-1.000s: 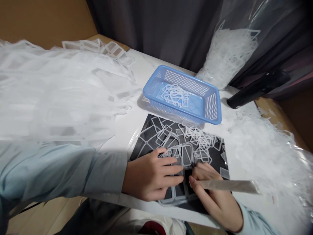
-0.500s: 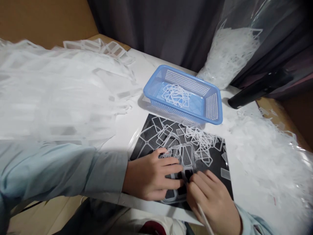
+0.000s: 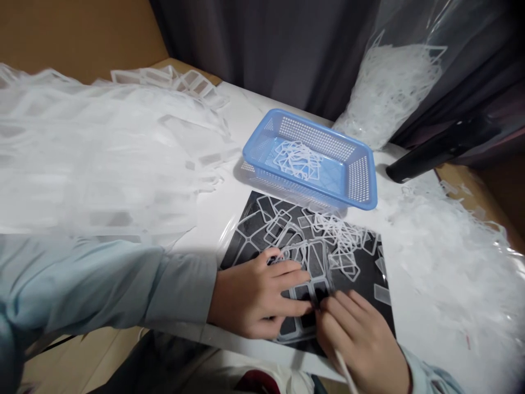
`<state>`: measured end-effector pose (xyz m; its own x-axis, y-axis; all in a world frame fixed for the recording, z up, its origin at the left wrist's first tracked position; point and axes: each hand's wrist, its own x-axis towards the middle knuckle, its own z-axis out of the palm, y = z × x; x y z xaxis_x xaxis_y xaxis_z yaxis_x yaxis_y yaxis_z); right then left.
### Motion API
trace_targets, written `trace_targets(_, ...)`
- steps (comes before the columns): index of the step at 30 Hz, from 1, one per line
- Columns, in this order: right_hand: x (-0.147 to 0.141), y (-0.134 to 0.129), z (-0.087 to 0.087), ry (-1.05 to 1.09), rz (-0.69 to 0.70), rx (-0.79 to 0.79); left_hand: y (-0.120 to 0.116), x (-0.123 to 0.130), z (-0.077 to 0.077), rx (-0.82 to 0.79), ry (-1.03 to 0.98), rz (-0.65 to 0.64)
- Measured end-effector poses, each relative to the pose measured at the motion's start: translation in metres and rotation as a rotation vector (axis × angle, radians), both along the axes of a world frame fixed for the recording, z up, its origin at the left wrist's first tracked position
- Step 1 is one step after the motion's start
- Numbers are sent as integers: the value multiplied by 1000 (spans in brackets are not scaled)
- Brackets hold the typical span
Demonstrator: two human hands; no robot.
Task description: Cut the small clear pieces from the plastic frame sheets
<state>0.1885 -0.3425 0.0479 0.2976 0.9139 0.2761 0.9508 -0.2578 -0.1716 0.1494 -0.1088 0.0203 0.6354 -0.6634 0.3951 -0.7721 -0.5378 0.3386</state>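
So the left hand [image 3: 262,295] has loosely spread fingers resting on a translucent plastic frame [image 3: 312,282] with rectangular windows. Right hand [image 3: 356,334]'s curled closed round a slim off-white stick [image 3: 345,369], near the frame's right edge. Frame's on a flat black mat [image 3: 365,279], near side; blue perforated plastic basket [image 3: 359,178] sits just past the far side.

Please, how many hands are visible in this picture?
2: the left hand, spread over the black mat, and the right hand, beside it, gripping a slim pale stick. I see no others.
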Motion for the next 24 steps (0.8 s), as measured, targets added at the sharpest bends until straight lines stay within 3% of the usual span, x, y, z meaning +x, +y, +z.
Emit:
trace_targets(4,-3,3,-2,-122,36,-57,0,0,0,-2,9,3)
trace_targets(10,11,-10,2,-187,-60,-15,0,0,0,13,-3,1)
trace_targets(14,26,-26,6,-218,-312,176,0,0,-1,14,11,4)
trace_targets(17,36,-32,9,-236,-495,215,0,-1,-1,12,13,11)
trace_targets(24,52,-34,19,-281,-697,283,1,0,0,-1,17,1)
